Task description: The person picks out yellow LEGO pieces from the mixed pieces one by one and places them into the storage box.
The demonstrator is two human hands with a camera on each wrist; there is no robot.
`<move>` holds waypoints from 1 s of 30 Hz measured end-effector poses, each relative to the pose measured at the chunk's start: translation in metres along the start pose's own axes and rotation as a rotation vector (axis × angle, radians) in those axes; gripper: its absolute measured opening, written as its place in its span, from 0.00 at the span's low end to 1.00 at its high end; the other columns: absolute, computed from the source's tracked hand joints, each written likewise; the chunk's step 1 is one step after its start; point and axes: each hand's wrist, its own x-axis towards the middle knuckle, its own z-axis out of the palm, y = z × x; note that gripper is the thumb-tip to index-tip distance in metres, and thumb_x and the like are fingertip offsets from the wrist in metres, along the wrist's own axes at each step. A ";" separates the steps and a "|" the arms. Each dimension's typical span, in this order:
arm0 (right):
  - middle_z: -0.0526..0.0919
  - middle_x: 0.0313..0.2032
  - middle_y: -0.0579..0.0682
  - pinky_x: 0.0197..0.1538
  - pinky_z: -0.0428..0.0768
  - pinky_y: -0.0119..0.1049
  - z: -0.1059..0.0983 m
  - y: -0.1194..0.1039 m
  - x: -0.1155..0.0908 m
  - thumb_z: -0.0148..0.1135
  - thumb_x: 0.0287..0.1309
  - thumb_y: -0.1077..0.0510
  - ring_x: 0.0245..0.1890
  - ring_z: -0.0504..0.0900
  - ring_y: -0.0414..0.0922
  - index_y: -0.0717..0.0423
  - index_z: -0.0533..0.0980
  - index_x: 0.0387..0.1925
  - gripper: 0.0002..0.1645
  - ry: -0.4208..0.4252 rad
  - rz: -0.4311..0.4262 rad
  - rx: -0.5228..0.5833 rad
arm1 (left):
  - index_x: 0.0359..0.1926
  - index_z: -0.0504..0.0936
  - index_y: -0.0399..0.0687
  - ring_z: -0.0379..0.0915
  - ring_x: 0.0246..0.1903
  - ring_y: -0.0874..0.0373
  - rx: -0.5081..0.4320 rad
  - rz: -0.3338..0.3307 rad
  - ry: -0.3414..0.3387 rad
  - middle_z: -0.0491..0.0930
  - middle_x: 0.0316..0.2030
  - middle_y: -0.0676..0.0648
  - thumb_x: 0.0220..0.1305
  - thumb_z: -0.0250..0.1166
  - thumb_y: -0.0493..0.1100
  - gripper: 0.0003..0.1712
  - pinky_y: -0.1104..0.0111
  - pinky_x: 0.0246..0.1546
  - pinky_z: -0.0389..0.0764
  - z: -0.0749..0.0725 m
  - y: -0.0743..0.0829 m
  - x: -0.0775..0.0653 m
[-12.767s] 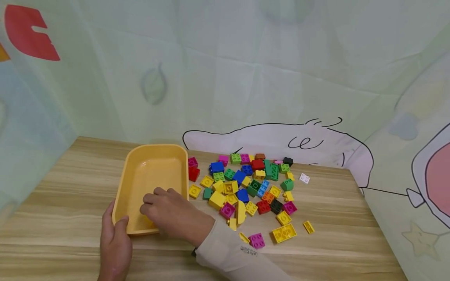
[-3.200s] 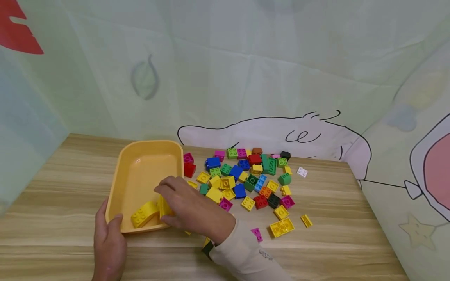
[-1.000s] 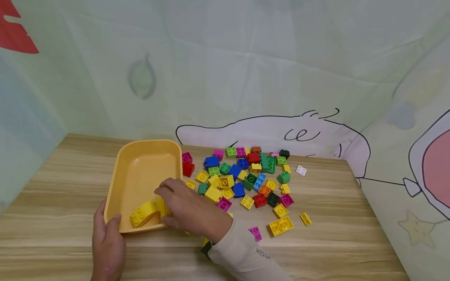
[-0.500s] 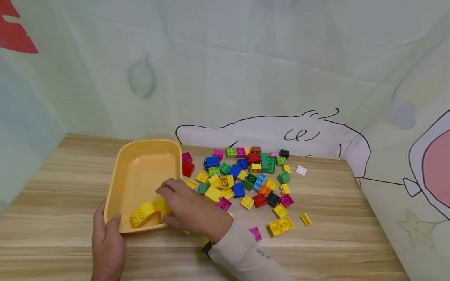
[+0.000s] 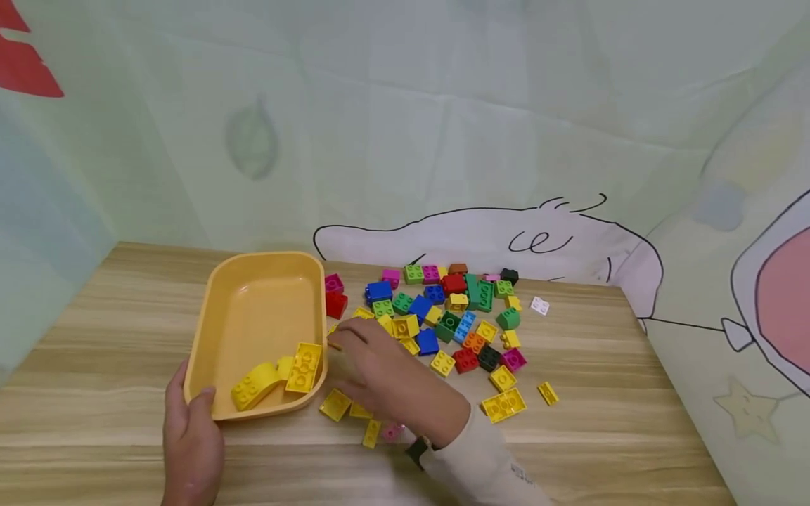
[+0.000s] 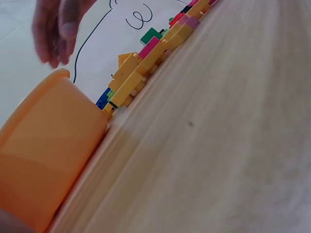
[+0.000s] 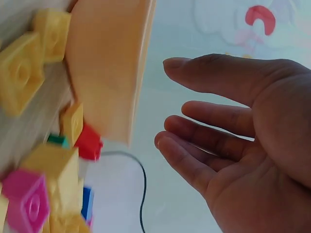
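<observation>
My left hand [image 5: 193,450] grips the near-left corner of the orange-yellow tray [image 5: 259,309], thumb over the rim. In the tray's near end lie a curved yellow brick [image 5: 252,388] with studs, a small yellow piece [image 5: 285,366] and a hollow-side-up yellow brick [image 5: 304,367] leaning at the right wall. My right hand [image 5: 389,372] hovers just outside that wall, over the near-left part of the loose bricks. The right wrist view shows this hand [image 7: 272,141] with thumb and fingers apart and nothing between them, beside the tray's outer wall [image 7: 107,63].
Many coloured toy bricks spread right of the tray, among them a blue brick [image 5: 427,342], a red brick [image 5: 465,360] and a long yellow brick [image 5: 504,405]. A white brick [image 5: 540,305] lies apart at right. A printed cloth [image 5: 380,140] hangs behind the wooden table [image 5: 601,436].
My right hand has let go of the hollow yellow brick in the tray and moved right, out over the rim. Since the oldest frame, yellow bricks show in the tray. My left hand keeps its grip.
</observation>
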 end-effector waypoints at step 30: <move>0.79 0.47 0.47 0.53 0.88 0.37 0.025 0.054 -0.086 0.78 0.50 0.57 0.46 0.77 0.42 0.55 0.80 0.48 0.23 -0.114 0.051 0.038 | 0.77 0.43 0.70 0.38 0.77 0.57 -0.070 0.010 -0.006 0.39 0.78 0.60 0.80 0.30 0.44 0.29 0.57 0.80 0.45 -0.001 -0.004 0.000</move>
